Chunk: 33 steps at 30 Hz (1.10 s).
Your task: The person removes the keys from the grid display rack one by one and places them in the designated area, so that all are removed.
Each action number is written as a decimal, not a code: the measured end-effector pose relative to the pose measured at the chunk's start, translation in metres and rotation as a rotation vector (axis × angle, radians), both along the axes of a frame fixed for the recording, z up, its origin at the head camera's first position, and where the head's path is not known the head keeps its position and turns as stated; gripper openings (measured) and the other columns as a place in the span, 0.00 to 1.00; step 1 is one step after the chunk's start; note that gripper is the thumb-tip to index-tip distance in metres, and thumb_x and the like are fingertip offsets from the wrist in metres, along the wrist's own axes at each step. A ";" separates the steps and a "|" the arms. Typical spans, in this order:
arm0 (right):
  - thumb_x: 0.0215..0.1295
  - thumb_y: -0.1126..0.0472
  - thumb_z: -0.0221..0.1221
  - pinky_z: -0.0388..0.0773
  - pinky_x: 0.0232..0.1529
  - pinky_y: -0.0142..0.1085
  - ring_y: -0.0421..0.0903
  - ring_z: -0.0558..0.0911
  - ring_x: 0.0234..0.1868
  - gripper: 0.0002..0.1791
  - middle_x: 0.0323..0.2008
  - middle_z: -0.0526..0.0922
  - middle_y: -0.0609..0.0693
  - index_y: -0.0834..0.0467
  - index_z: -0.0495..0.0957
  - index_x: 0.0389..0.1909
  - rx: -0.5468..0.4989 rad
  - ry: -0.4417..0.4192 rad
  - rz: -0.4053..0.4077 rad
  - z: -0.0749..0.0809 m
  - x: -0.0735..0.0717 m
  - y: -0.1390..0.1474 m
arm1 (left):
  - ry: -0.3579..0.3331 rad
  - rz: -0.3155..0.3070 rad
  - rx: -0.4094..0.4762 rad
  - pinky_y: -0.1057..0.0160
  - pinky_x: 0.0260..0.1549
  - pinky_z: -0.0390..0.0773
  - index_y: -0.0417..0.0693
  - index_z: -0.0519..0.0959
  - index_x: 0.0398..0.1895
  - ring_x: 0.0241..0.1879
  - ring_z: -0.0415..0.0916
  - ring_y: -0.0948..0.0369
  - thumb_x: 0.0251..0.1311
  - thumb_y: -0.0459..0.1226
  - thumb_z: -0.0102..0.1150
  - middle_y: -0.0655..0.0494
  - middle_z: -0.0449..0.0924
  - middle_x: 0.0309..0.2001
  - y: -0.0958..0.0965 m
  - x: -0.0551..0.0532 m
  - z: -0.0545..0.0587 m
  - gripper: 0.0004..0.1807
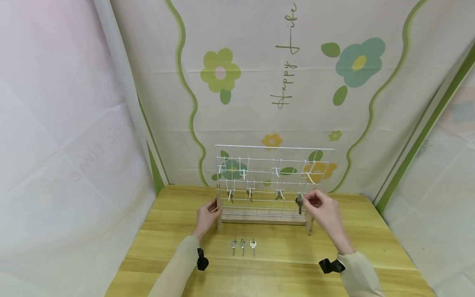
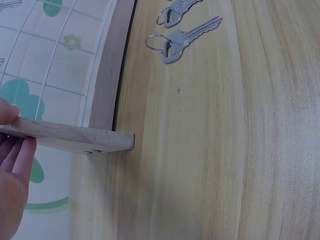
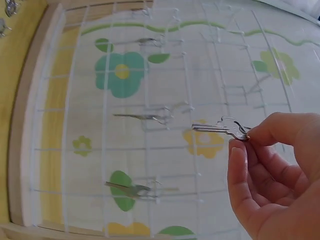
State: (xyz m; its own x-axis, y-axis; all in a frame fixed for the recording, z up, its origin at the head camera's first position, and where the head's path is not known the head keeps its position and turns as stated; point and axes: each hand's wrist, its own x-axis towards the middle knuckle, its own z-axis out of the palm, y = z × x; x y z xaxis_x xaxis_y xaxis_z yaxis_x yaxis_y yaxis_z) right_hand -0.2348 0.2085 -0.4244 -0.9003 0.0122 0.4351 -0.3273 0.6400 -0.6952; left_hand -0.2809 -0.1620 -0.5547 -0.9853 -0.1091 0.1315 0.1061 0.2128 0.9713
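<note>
My right hand [image 1: 324, 210] pinches a silver key [image 3: 212, 128] by its ring between thumb and index finger. It is close to the front of the white wire rack [image 1: 274, 147], near its right end. With thumb and fingers on opposite faces, my left hand [image 1: 205, 218] grips the rack's left wooden post [image 2: 75, 134]. Keys hang from the lower hooks, among them one key [image 3: 142, 117] near the middle and another key [image 3: 130, 190] farther right. In the head view the held key and a hanging one overlap, so they are hard to separate.
Three keys with rings, among them a middle key [image 1: 243, 246], lie in a row on the wooden table [image 1: 282, 272] before the rack. Upper hooks [image 1: 276, 171] carry no keys. A flowered cloth [image 1: 245, 115] stands behind, with cloth walls at both sides.
</note>
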 end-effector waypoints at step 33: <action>0.55 0.69 0.65 0.72 0.27 0.23 0.34 0.74 0.26 0.06 0.25 0.81 0.46 0.56 0.79 0.26 -0.022 -0.368 0.089 -0.133 0.006 -0.052 | 0.028 -0.020 0.022 0.56 0.54 0.85 0.28 0.71 0.64 0.61 0.76 0.39 0.61 0.25 0.61 0.29 0.75 0.61 -0.003 -0.004 -0.007 0.27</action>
State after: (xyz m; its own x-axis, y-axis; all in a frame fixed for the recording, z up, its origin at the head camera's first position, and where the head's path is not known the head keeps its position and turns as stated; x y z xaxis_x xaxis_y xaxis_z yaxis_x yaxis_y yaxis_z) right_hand -0.2286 0.1568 -0.5570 -0.9943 -0.0678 0.0825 -0.1067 0.6038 -0.7899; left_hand -0.2851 -0.1654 -0.5613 -0.9833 -0.0926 0.1564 0.1369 0.1887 0.9724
